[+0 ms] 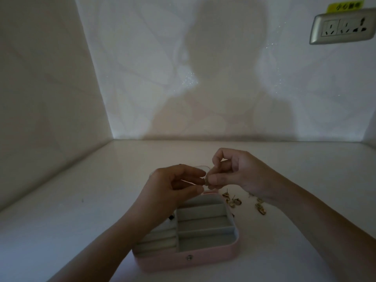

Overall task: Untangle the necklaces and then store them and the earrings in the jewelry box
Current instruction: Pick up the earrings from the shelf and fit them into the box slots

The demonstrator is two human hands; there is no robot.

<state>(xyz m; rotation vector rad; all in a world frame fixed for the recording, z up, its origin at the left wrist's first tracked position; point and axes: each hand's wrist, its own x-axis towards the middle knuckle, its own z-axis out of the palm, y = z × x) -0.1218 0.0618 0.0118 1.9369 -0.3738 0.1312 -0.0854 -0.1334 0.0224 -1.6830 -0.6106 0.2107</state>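
Both grips are busy here. My left grip (173, 184) and right grip (236, 171) are fingertip to fingertip, each pinched shut on a thin necklace (206, 180), which is up in the air between them with a small loop of chain arcing over the top. It's too dim to tell how knotted it is. Right under both grips sits the pink jewelry box (191, 259), open, grey compartments showing. The gold earrings (234, 201) are scattered on the white surface (81, 231) just below my right grip, beside the box's right side.
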